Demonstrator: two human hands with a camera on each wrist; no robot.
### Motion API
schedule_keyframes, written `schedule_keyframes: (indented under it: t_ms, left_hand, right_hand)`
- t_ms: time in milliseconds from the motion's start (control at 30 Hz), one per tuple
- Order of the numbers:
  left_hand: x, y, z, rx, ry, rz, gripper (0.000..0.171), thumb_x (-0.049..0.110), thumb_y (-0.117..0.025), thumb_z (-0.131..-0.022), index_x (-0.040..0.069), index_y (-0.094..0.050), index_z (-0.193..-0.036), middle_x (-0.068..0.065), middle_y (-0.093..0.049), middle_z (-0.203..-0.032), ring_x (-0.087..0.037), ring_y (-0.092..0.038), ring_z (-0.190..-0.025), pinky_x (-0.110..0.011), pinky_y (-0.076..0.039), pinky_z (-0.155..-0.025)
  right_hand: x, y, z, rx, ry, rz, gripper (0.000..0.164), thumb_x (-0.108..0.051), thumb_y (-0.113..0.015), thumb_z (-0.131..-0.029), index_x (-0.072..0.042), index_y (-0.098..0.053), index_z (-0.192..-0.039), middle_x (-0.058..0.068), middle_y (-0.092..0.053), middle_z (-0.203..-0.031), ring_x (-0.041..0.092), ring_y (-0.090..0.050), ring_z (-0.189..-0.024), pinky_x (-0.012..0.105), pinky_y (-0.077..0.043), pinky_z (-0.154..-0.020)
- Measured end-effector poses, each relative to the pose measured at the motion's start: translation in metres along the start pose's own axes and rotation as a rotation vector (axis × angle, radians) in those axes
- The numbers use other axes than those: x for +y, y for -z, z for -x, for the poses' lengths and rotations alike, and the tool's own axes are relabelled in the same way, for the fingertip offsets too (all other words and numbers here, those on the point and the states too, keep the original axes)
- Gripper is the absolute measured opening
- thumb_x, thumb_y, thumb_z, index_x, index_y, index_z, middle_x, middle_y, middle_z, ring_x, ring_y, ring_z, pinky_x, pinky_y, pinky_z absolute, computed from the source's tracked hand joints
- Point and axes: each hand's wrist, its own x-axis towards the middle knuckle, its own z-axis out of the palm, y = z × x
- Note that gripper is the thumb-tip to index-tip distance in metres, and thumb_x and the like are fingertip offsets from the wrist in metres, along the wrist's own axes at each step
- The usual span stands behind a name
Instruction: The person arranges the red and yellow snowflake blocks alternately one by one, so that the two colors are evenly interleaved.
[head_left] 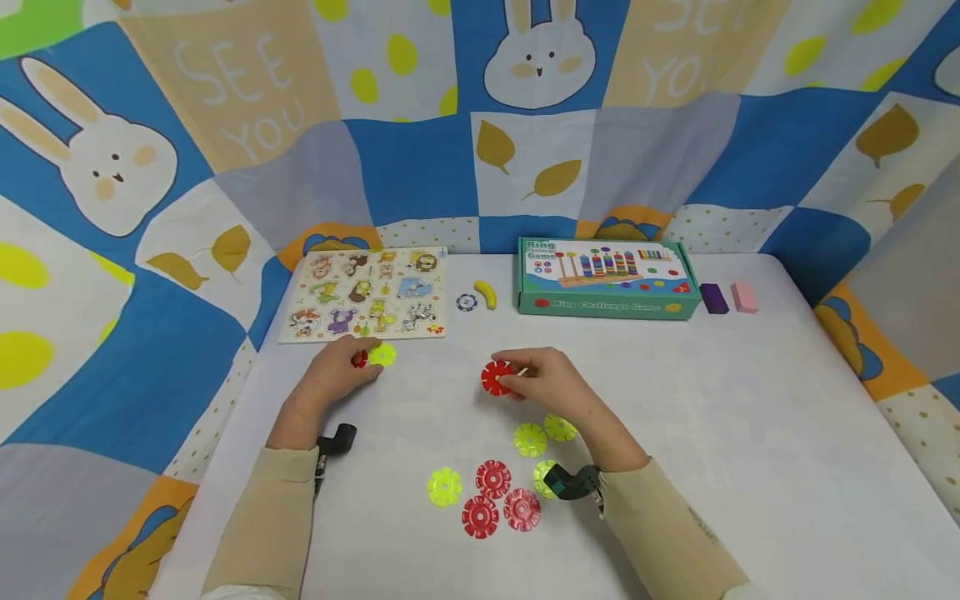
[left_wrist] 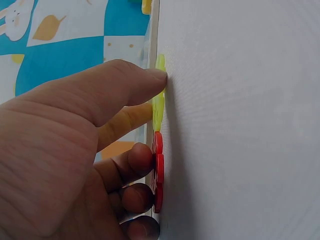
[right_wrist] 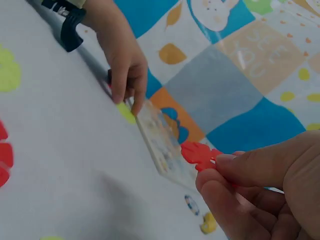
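Observation:
My right hand [head_left: 551, 379] pinches a red notched plastic disc [head_left: 497, 378] between thumb and fingers, above the table. In the right wrist view the red disc [right_wrist: 199, 154] tilts between the fingertips. My left hand [head_left: 337, 371] holds a yellow-green notched disc [head_left: 383, 355] by its edges, low at the tabletop. Against that disc sits a red disc [left_wrist: 158, 172], largely covered by the curled fingers; whether the two are joined I cannot tell. Between the forearms lie red discs [head_left: 480, 517] and several yellow-green discs [head_left: 444, 487], one partly hidden by the right wrist camera.
An animal puzzle board [head_left: 363, 296] lies just beyond my left hand. At the back are a patterned chip [head_left: 467, 302], a toy banana [head_left: 486, 294], a green game box [head_left: 607, 308], a purple block [head_left: 714, 298] and a pink block [head_left: 745, 297]. A printed cloth [head_left: 412, 179] hangs behind.

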Motion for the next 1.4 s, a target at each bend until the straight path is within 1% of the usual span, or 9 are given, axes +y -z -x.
schedule_keyframes:
  t_ms: [200,333,467,700,900,1000,1133,1267,1400]
  left_hand:
    - [0.0,-0.001,-0.001,0.009,-0.014,0.001,0.058,0.038,-0.069,-0.085,0.019,-0.051,-0.137,-0.008,-0.054,-0.114,-0.026,-0.045,-0.094,-0.042,-0.039,-0.082]
    - [-0.002,-0.002,-0.002,0.017,-0.018,0.0,0.058,0.038,-0.069,-0.084,0.018,-0.052,-0.136,-0.008,-0.055,-0.112,-0.026,-0.045,-0.092,-0.042,-0.039,-0.08]
    - [-0.001,-0.002,-0.003,0.018,-0.011,-0.004,0.058,0.039,-0.069,-0.084,0.019,-0.052,-0.135,-0.007,-0.054,-0.11,-0.025,-0.045,-0.092,-0.042,-0.038,-0.079]
    - [0.001,-0.003,-0.002,0.025,-0.016,0.004,0.057,0.037,-0.07,-0.084,0.018,-0.053,-0.135,-0.009,-0.054,-0.121,-0.027,-0.046,-0.1,-0.048,-0.039,-0.091]
    - [0.0,-0.002,-0.002,0.028,-0.009,0.001,0.057,0.037,-0.07,-0.084,0.019,-0.052,-0.135,-0.01,-0.053,-0.124,-0.027,-0.046,-0.104,-0.05,-0.038,-0.094]
    - [0.001,-0.002,-0.001,0.028,-0.008,0.004,0.057,0.037,-0.07,-0.084,0.019,-0.053,-0.135,-0.01,-0.054,-0.123,-0.027,-0.047,-0.103,-0.049,-0.039,-0.092]
    - [0.001,-0.002,-0.001,0.033,0.0,0.002,0.057,0.037,-0.07,-0.084,0.019,-0.053,-0.135,-0.01,-0.054,-0.123,-0.027,-0.047,-0.104,-0.05,-0.039,-0.093]
    - [0.0,-0.002,-0.001,0.03,-0.001,0.0,0.057,0.037,-0.069,-0.084,0.018,-0.052,-0.135,-0.01,-0.053,-0.123,-0.027,-0.047,-0.104,-0.05,-0.038,-0.094]
    - [-0.001,-0.002,-0.001,0.03,-0.012,0.007,0.057,0.037,-0.069,-0.084,0.018,-0.053,-0.135,-0.009,-0.054,-0.118,-0.026,-0.047,-0.099,-0.047,-0.04,-0.089]
  right_hand:
    - [-0.019,-0.012,-0.028,-0.003,-0.037,-0.079,0.037,-0.02,-0.073,-0.083,-0.023,-0.067,-0.118,0.001,-0.064,-0.093,0.019,-0.062,-0.081,0.032,-0.053,-0.072]
    - [-0.029,-0.026,-0.05,-0.003,-0.045,-0.065,0.04,-0.024,-0.076,-0.08,-0.021,-0.067,-0.118,-0.001,-0.063,-0.094,0.018,-0.056,-0.089,0.028,-0.051,-0.071]
    - [-0.032,-0.046,-0.071,-0.013,-0.039,-0.049,0.044,-0.024,-0.077,-0.079,-0.017,-0.066,-0.121,-0.001,-0.063,-0.095,0.017,-0.055,-0.09,0.025,-0.049,-0.07]
    - [-0.027,-0.08,-0.101,0.009,-0.072,0.003,0.041,-0.026,-0.077,-0.079,-0.013,-0.067,-0.116,0.0,-0.061,-0.091,0.015,-0.054,-0.084,0.024,-0.047,-0.067]
    - [-0.024,-0.1,-0.108,-0.001,-0.06,0.059,0.046,-0.026,-0.075,-0.08,-0.01,-0.064,-0.122,-0.001,-0.059,-0.095,0.015,-0.052,-0.088,0.024,-0.046,-0.072]
    - [-0.023,-0.104,-0.106,-0.006,-0.013,0.113,0.049,-0.02,-0.073,-0.083,-0.009,-0.059,-0.128,-0.001,-0.061,-0.096,0.015,-0.053,-0.087,0.024,-0.047,-0.074]
    - [-0.021,-0.107,-0.105,0.026,0.05,0.195,0.046,-0.015,-0.071,-0.084,-0.009,-0.059,-0.128,0.002,-0.058,-0.09,0.016,-0.051,-0.082,0.025,-0.045,-0.069]
    - [-0.018,-0.113,-0.107,0.068,0.032,0.248,0.038,-0.018,-0.072,-0.083,-0.008,-0.063,-0.119,0.002,-0.053,-0.085,0.016,-0.049,-0.079,0.026,-0.041,-0.065]
    - [-0.016,-0.119,-0.111,0.1,0.009,0.292,0.039,-0.025,-0.073,-0.083,-0.01,-0.064,-0.118,0.001,-0.057,-0.091,0.015,-0.05,-0.082,0.027,-0.043,-0.071]
